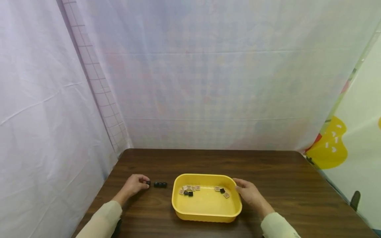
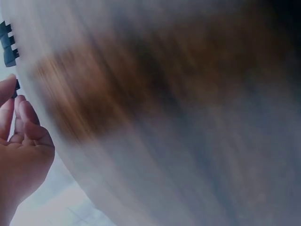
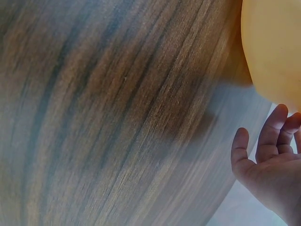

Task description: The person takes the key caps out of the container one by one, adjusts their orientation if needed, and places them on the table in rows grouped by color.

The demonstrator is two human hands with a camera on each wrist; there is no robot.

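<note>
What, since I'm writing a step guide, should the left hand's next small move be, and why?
Probably bring the black block rightward to the end of the short row of black blocks: the left hand pinches it just left of that row, with a small gap between them.

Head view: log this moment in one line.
left hand: pinches black block; right hand: at yellow bin, right side; black block row: on table, between left hand and bin
</note>
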